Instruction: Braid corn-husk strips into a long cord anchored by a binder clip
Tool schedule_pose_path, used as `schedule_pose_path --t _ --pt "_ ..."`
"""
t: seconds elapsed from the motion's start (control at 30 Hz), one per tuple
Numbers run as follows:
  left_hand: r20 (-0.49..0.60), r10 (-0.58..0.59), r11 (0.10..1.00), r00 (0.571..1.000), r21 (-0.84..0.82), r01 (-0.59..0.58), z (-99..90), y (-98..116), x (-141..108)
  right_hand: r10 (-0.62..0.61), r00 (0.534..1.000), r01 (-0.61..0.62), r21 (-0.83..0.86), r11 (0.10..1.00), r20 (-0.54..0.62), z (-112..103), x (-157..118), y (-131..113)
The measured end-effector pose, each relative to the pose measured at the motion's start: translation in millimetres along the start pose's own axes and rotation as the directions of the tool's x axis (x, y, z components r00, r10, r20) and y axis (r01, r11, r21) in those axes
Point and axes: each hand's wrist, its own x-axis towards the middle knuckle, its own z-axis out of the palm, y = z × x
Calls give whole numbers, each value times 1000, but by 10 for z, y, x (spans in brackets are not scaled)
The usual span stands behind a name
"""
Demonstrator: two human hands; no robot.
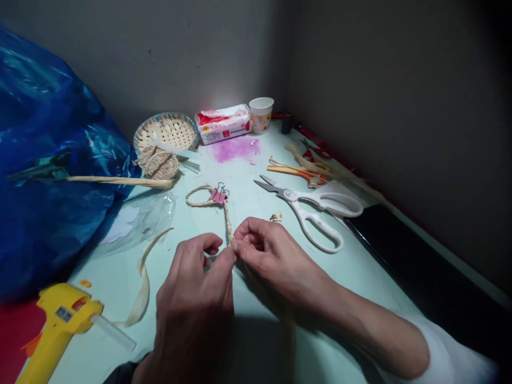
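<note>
A thin braid of pale straw-like fibre (228,218) runs from a pink binder clip (218,196) down to my fingers. Beyond the clip the braid curves into a loop (194,197) lying on the table. My right hand (272,250) pinches the near end of the braid between thumb and fingertips. Close against it on the left, my left hand (200,272) has its fingers curled, with the thumb tip at the same end; the exact hold there is partly hidden. A small pale scrap (276,216) rests just beyond my right hand.
White scissors (320,210) lie at right beside a black object (408,256). A yellow glue gun (64,320) and a blue plastic bag (52,160) occupy the left. A woven basket (172,128), twine ball (161,163), tissue pack (224,124) and paper cup (261,114) stand at the back.
</note>
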Motion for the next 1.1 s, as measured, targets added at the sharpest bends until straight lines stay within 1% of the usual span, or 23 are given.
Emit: schedule_pose_path --t 0.03,0.1,0.2,0.3,0.4,0.47,0.53,0.6,0.67,0.7,0.73,0.77,0.8,0.83,0.9,0.93,0.97,1.0,1.03,1.1 --pt "-2 37 997 999 61 -37 -6 7 -20 7 1000 -7 19 1000 -2 4 -5 -3" --pt "35 70 986 997 150 -74 -21 15 -52 31 999 -31 67 997 8 9 -11 -8" --pt "101 80 975 992 197 -99 -36 12 -76 72 997 -76 147 986 38 6 -14 -18" --pt "127 138 970 982 184 -160 -29 -10 -99 96 995 -99 172 980 27 -2 -12 -25" --pt "155 215 972 964 67 -227 -3 -43 -168 121 993 -121 175 977 10 -5 -14 -20" --pt "145 194 980 970 -82 -183 15 -88 -229 149 989 -149 190 970 17 -5 -19 -13" --pt "138 118 971 983 -226 -85 20 -169 -268 157 987 -158 205 966 23 -10 -24 -6" --pt "161 39 954 986 -298 11 1 -272 -250 148 989 -150 227 962 25 -19 -28 -2" --pt "204 -52 935 978 -333 119 -44 -349 -165 146 989 -149 270 951 30 -30 -29 1" --pt "255 -115 888 960 -406 214 -70 -361 -101 153 988 -156 287 945 33 -34 -28 1" --pt "343 -276 791 898 -449 414 -94 -351 -29 162 986 -165 294 941 34 -36 -26 -2" --pt "458 -390 653 799 -475 591 -112 -322 46 174 984 -176 289 941 34 -36 -26 -7" --pt "575 -413 501 706 -504 704 -121 -281 117 186 982 -190 283 940 40 -33 -25 -14" --pt "670 -367 358 646 -539 762 -119 -236 181 196 979 -202 285 937 51 -28 -26 -24" --pt "799 -220 103 560 -551 828 -81 -166 271 210 976 -220 291 931 66 -17 -32 -43" --pt "838 -145 17 526 -530 848 -50 -152 295 216 974 -226 278 934 64 -11 -35 -50" --pt "862 -87 -37 500 -504 863 -15 -151 307 227 973 -232 246 941 50 -6 -40 -52" --pt "875 -49 -67 482 -485 872 21 -163 308 234 972 -235 198 952 27 -2 -44 -49" --pt "879 -29 -80 476 -477 875 54 -181 303 238 971 -236 141 961 3 2 -48 -41" --pt "875 -31 -88 483 -484 871 102 -217 285 226 974 -225 66 972 -21 10 -57 -15"
